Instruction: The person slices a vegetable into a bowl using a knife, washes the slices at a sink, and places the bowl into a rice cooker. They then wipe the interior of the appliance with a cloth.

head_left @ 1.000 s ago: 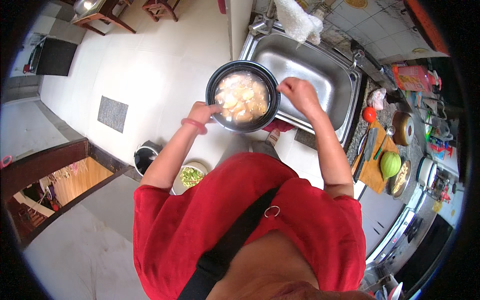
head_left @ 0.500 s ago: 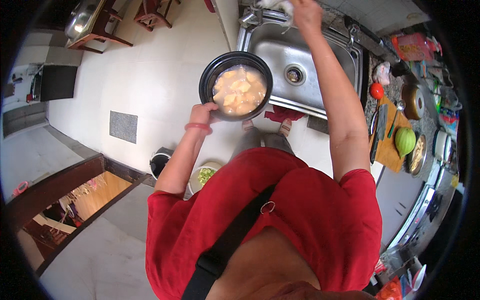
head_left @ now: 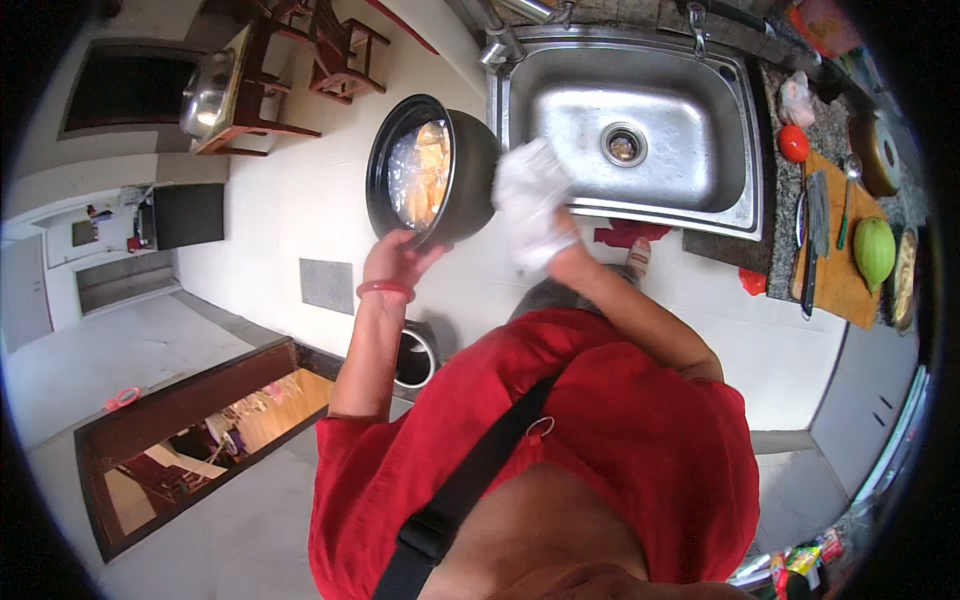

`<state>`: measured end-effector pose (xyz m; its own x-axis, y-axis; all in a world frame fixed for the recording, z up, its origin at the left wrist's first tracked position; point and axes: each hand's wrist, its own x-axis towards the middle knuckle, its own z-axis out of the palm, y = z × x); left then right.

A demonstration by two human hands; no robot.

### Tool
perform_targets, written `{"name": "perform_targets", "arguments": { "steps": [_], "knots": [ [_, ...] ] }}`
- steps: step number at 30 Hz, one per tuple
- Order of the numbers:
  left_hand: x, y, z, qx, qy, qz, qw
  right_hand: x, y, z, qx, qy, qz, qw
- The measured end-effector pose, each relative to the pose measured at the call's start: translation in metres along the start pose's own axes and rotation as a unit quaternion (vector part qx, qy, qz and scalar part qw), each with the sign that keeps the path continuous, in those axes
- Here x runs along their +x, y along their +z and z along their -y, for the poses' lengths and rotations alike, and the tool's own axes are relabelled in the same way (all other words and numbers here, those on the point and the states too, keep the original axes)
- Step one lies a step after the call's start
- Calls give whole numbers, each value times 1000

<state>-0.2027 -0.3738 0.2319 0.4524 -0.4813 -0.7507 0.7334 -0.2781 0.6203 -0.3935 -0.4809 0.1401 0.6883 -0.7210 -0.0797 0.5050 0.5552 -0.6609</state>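
My left hand [head_left: 398, 264] grips the lower rim of a black round pot [head_left: 474, 165], its thumb on the edge. The pot is tilted, with its mouth facing left, and it hangs over the floor left of the sink. Inside, pale yellow chunks [head_left: 432, 172] lie in liquid. My right hand [head_left: 568, 245] holds a white cloth [head_left: 530, 195], bunched and blurred by motion, close to the pot's right wall. Whether the cloth touches the pot I cannot tell. The cloth covers most of my right fingers.
A steel sink [head_left: 560, 205] with a drain lies ahead. On the right counter, a cutting board [head_left: 845, 292] bears a knife [head_left: 815, 240] and a green squash [head_left: 875, 255], with a tomato [head_left: 793, 143] beyond. A bin [head_left: 415, 358] stands by my left forearm; wooden chairs [head_left: 340, 55] stand far left.
My right hand has brought the white cloth from the sink's back left corner down beside the pot. My left hand has moved the pot left and tilted it. The view has shifted.
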Motion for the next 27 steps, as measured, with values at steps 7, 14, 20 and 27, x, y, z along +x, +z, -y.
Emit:
{"name": "perform_targets", "arguments": {
  "steps": [7, 14, 20, 27],
  "knots": [
    [-31, -3, 6, 27, 60, -37, 997, 72, 3, -4, -325, -172, 91, 926],
    [-57, -6, 16, 47, 48, 7, 998, 104, -12, -11, 103, 274, 67, 954],
    [-74, 14, 25, 82, 96, -6, 992, 37, -5, -38, 133, 295, 1, 946],
    [-80, 1, 38, 155, 126, -50, 979, 25, -40, 55, 35, 154, -97, 983]
  ]
}}
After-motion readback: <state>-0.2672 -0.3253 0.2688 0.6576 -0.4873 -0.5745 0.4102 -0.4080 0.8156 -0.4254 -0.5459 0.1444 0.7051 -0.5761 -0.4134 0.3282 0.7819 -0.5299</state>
